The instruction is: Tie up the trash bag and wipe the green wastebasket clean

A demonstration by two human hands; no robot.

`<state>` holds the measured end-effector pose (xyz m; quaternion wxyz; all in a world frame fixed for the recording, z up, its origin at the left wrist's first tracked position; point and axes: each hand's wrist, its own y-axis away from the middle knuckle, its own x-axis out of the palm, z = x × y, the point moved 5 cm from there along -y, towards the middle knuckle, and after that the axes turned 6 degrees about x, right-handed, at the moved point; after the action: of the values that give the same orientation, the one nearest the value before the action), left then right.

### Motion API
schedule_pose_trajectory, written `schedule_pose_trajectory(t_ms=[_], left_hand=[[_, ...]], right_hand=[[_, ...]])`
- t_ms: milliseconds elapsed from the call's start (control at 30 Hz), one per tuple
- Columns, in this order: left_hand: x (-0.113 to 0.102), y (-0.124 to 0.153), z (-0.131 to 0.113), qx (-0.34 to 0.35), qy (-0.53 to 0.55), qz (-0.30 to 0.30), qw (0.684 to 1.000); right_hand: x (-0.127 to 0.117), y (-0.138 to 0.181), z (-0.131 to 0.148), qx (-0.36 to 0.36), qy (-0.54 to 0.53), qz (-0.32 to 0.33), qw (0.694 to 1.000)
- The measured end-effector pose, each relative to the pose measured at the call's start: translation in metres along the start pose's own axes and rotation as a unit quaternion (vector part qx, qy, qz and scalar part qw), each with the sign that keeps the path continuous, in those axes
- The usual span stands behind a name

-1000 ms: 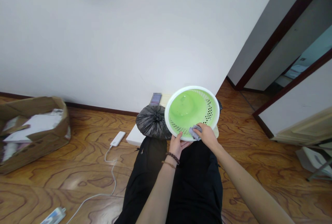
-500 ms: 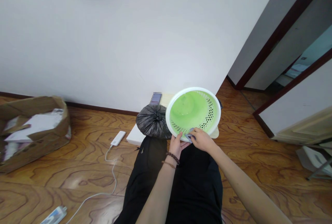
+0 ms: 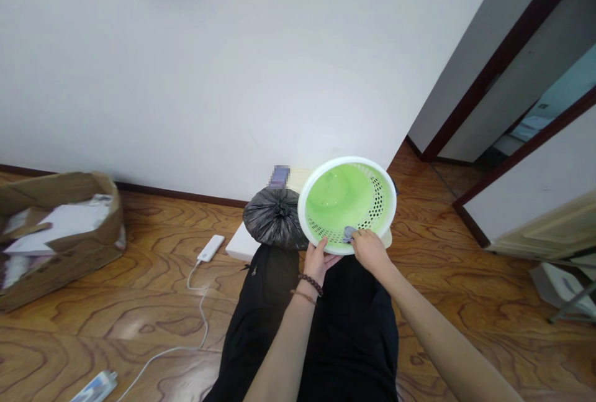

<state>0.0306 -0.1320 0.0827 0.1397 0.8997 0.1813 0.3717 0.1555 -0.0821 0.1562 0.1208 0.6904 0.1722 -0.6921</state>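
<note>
And here's the round, light-green plastic basket with a white rim (image 3: 326,196), tipped toward the wearer, just beyond the knees! The left hand (image 3: 318,260) grips it at seven o'clock, thumb over the rim, fingers curled beneath. Over at five o'clock, the right hand (image 3: 370,251) has its fingers closed on a small, crumpled, grey-blue cloth (image 3: 349,233), pinching it near the perforated inner wall at six o'clock; whether cloth meets plastic, I can't tell. At the basket's nine o'clock sits a knotted, rounded black plastic bag (image 3: 274,222), right alongside the rim.
</note>
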Motion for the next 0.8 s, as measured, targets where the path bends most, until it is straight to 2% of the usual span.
schedule_pose_trajectory(t_ms=[167,233,467,633,800], left_hand=[[-0.004,0.000,0.002,0.003,-0.006,-0.004,1.000],[-0.003,0.001,0.002,0.004,-0.004,0.002,1.000],[-0.003,-0.002,0.000,-0.003,0.007,-0.004,1.000],[-0.007,-0.001,0.001,-0.004,0.001,-0.022,1.000],[-0.005,-0.002,-0.002,0.001,-0.017,-0.032,0.999]], right_hand=[[0.007,0.007,0.027,-0.074,-0.121,0.020,0.990],[0.007,0.007,0.029,-0.080,-0.140,0.017,0.987],[-0.007,0.001,0.000,-0.024,0.024,0.016,0.999],[-0.008,0.011,0.015,-0.088,0.022,0.023,0.996],[-0.011,0.012,0.022,-0.078,0.041,-0.018,0.996]])
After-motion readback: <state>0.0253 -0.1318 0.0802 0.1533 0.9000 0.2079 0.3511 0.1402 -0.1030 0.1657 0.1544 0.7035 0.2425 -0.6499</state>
